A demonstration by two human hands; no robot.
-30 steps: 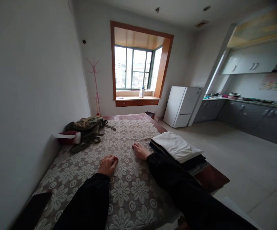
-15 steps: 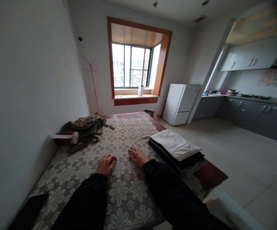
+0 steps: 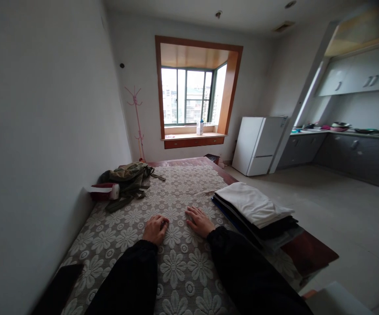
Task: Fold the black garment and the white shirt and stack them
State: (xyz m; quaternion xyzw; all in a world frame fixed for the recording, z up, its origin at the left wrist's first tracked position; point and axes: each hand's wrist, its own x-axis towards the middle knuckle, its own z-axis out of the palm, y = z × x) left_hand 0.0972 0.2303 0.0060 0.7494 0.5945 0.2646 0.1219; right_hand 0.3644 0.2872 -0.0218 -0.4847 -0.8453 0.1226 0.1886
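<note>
Since the frame half a second back the two hands have drawn a little closer together on the bed, and the right hand (image 3: 199, 221) has slid back toward the body from where it lay a second ago, nearer the stack of folded clothes (image 3: 256, 209). The stack itself, the bag and the cover have not moved.

Both hands lie palm down on the lace cover (image 3: 176, 262). The left hand (image 3: 155, 229) has its fingers loosely curled, the grip half closed with nothing visibly in it; the knuckles hide the fingertips, so whether they pinch the lace I cannot tell. The right hand is flat with fingers spread, its grip open and empty, just beside the stack but apart from it. Both sleeves are black and matte.

The cover is a pale openwork fabric with large raised daisy shapes on a grey-brown ground, spread flat over the bed, with a slight ruck near the stack. The stack is neat and rectangular: a soft cream piece on top, black layers beneath, a blue edge at the bottom. By the wall a crumpled olive-green canvas bag (image 3: 128, 177) slumps with loose straps, touching a red and white boxy item (image 3: 104, 191). Beyond stand a glossy white fridge (image 3: 259, 144) and a thin pink coat stand (image 3: 137, 122).
</note>
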